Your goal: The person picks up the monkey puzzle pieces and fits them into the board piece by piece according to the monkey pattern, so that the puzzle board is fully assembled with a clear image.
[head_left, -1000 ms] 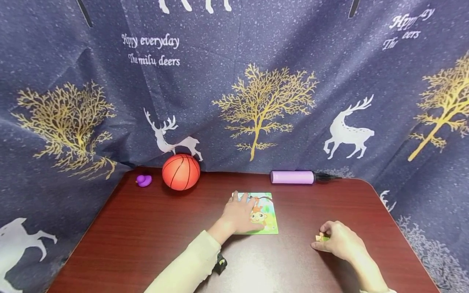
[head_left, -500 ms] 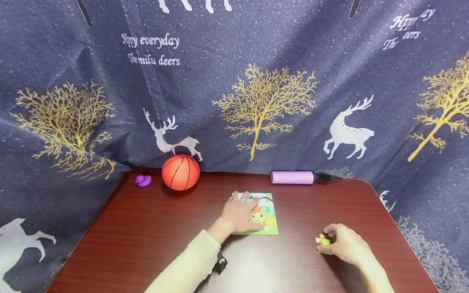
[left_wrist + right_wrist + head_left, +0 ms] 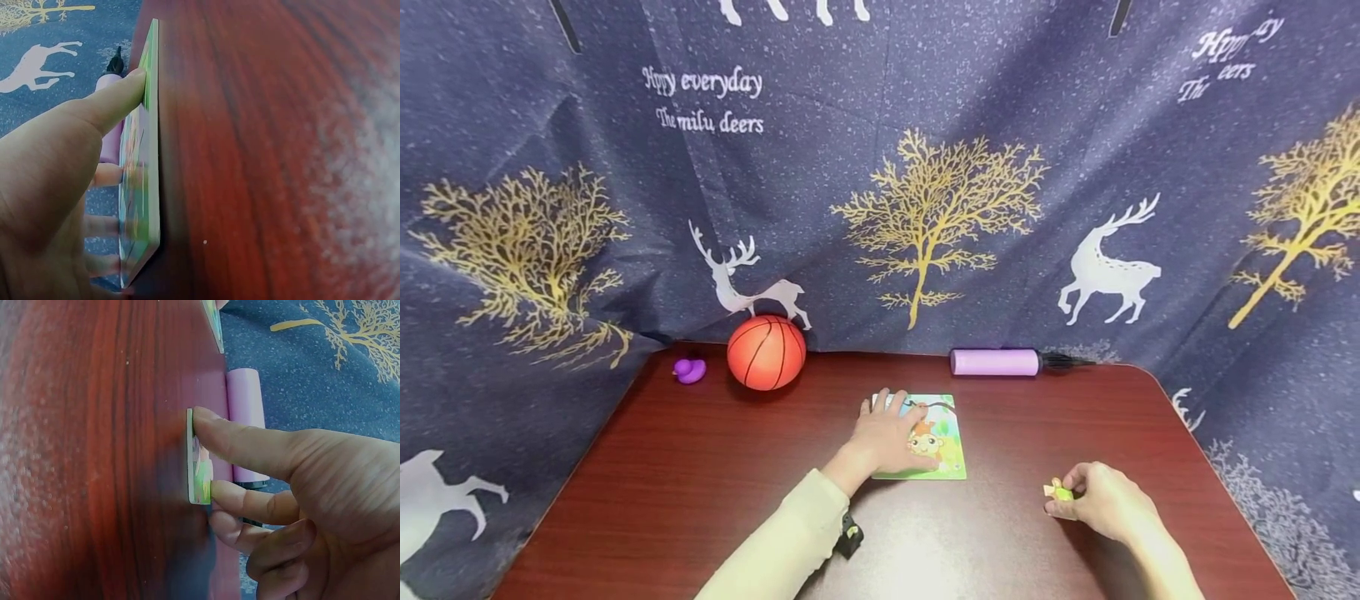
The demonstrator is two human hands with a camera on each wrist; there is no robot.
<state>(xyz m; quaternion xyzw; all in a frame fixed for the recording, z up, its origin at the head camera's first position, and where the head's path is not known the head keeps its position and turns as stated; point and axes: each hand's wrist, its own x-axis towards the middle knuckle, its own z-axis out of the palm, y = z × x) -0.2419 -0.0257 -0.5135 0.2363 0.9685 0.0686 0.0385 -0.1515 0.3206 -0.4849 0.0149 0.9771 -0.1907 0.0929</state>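
Observation:
A flat puzzle board [image 3: 951,454] with a monkey picture lies mid-table. Across its left part rests my left hand [image 3: 887,437], fingers spread; the palm hides some of the picture. In the left wrist view, the thumb [image 3: 119,100] touches the face of the board [image 3: 150,187] near an edge. Off to the right, my right hand [image 3: 1112,500] holds a small green and yellow puzzle piece [image 3: 1060,493] by its edges. The right wrist view shows the piece [image 3: 201,478] low over or on the wood, between thumb [image 3: 244,444] and index finger; I cannot tell whether it touches.
Along the back edge of the dark red table [image 3: 715,467] are a purple rubber duck [image 3: 689,371], an orange toy basketball [image 3: 767,352] and a lilac hand pump [image 3: 995,362] with a black end. Patterned cloth [image 3: 820,167] hangs behind.
Over the last second my right hand has shifted slightly toward me, and more of the puzzle piece shows. My left hand stays on the board. The head view has turned a little.

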